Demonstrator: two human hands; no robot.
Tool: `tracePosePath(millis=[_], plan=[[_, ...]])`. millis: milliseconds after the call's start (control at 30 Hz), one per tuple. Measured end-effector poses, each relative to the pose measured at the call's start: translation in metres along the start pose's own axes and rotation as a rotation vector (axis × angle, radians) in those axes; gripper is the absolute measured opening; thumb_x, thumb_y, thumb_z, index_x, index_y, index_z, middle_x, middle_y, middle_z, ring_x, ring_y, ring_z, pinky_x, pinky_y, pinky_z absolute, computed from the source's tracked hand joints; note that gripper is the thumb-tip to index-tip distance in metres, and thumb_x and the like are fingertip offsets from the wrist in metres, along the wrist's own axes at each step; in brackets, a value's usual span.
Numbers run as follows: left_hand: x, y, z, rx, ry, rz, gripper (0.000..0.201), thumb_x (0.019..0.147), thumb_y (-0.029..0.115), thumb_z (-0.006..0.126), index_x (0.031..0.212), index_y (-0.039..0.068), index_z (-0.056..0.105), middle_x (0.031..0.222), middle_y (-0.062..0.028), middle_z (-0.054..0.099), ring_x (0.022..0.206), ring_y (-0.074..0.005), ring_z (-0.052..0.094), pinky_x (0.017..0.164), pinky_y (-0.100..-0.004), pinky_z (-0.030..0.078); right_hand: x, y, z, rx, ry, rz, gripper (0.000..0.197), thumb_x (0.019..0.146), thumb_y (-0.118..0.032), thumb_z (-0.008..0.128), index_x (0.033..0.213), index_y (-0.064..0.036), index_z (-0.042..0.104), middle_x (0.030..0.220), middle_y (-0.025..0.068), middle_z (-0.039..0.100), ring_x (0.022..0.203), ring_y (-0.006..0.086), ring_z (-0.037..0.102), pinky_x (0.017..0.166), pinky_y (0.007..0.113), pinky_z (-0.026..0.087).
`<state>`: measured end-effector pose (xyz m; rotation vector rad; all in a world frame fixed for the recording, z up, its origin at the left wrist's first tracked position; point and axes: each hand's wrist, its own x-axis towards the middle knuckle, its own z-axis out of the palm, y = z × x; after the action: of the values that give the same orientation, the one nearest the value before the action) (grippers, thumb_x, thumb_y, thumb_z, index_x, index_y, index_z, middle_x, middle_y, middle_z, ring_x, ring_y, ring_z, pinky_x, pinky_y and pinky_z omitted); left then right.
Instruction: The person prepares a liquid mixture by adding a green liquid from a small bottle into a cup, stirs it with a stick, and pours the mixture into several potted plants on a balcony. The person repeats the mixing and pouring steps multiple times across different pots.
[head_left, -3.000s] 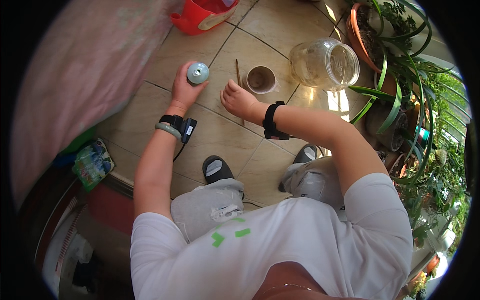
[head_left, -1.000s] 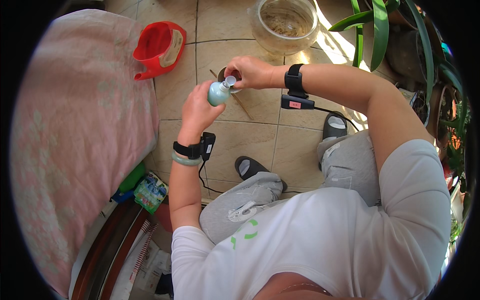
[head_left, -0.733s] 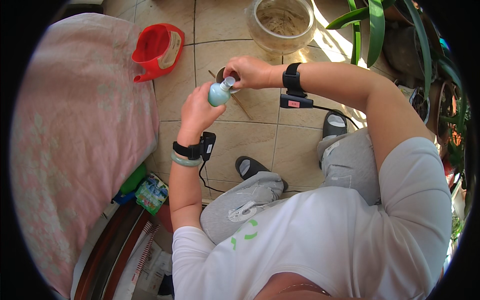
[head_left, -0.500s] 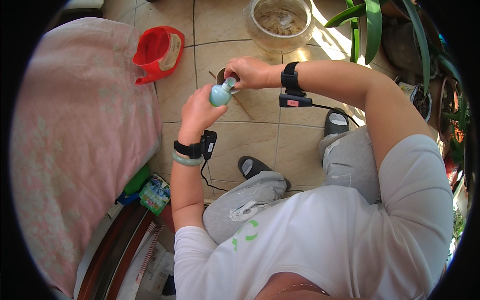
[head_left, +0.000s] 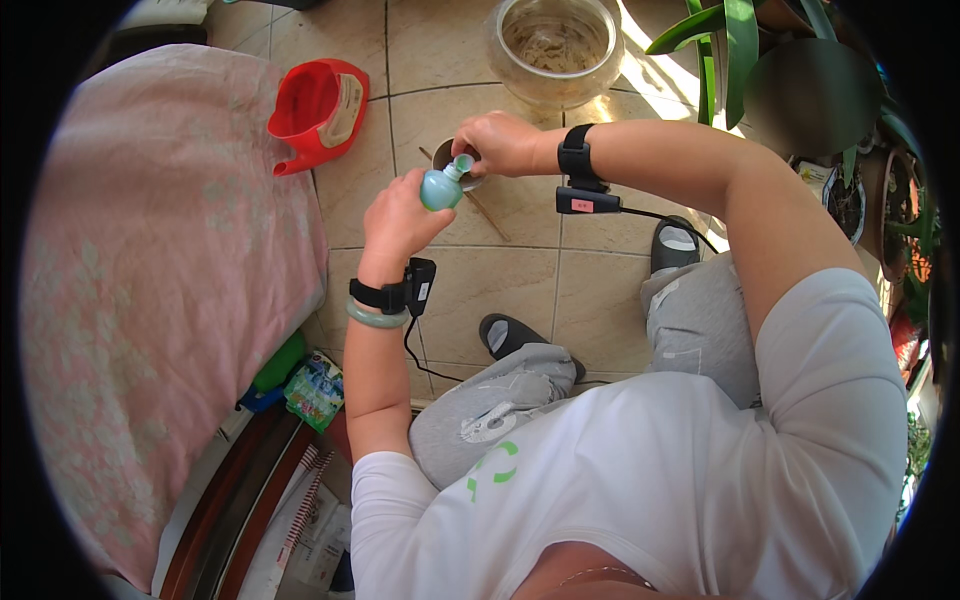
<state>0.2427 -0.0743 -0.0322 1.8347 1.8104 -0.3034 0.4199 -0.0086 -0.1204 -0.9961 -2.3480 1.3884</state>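
My left hand point(head_left: 398, 217) is wrapped round a small pale blue-green bottle point(head_left: 440, 190) with a rounded body and a narrow neck, its flared mouth tilted up and to the right. Right at that mouth, my right hand point(head_left: 497, 143) has its fingers bent and drawn together; whatever they pinch is hidden. Below both hands a small round bowl point(head_left: 443, 157) stands on the floor, partly covered by the fingers. A thin brown stick point(head_left: 489, 217) shows beside it, slanting across the tiles.
A red watering can point(head_left: 318, 108) stands at the far left beside a pink cloth-covered surface point(head_left: 170, 260). At the back is a glass bowl point(head_left: 556, 80) with brownish residue. Potted plants point(head_left: 740, 60) line the right. My slippered foot point(head_left: 508, 333) rests on the tiled floor.
Both hands keep nearly the same pose at the bottle. The whole view has shifted slightly.
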Motion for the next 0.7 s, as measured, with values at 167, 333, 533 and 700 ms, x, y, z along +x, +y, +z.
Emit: tracePosePath(millis=[167,333,533,700], plan=[[0.0020,0.0015,-0.0013,0.017,-0.030,-0.013,0.049,0.064,0.031,0.070,0.107,0.011,0.059,0.098,-0.0155,0.064,0.093,-0.0335,0.061,0.078,-0.0426,0.050,0.0004,0.0005,0.0004,-0.031,0.007,0.005,0.028,0.066,-0.012,0.074,0.092,-0.0051,0.066,0.090,0.0116,0.067,0.083,0.0288,0.064,0.074,0.037,0.052],[0.0020,0.0036,-0.0024,0.035,-0.026,-0.020,0.049,0.064,0.031,0.070,0.108,0.011,0.060,0.098,-0.0156,0.064,0.093,-0.0332,0.062,0.078,-0.0425,0.050,0.0008,0.0014,0.0005,-0.057,0.006,0.008,0.027,0.065,-0.013,0.074,0.091,-0.0061,0.067,0.089,0.0108,0.066,0.084,0.0292,0.063,0.074,0.038,0.051],[0.0024,0.0056,-0.0037,0.040,-0.021,-0.017,0.049,0.064,0.032,0.070,0.108,0.011,0.060,0.099,-0.0150,0.065,0.094,-0.0329,0.061,0.078,-0.0425,0.050,0.0006,0.0022,0.0007,-0.062,0.017,-0.009,0.026,0.065,-0.012,0.073,0.090,-0.0063,0.066,0.089,0.0107,0.066,0.084,0.0295,0.063,0.074,0.038,0.051],[0.0009,0.0073,-0.0057,0.042,0.000,-0.015,0.048,0.065,0.032,0.070,0.107,0.011,0.060,0.099,-0.0147,0.065,0.094,-0.0327,0.061,0.078,-0.0426,0.050,0.0001,0.0026,0.0010,-0.062,0.022,-0.015,0.026,0.065,-0.012,0.073,0.089,-0.0066,0.067,0.089,0.0107,0.066,0.083,0.0296,0.063,0.073,0.039,0.051]])
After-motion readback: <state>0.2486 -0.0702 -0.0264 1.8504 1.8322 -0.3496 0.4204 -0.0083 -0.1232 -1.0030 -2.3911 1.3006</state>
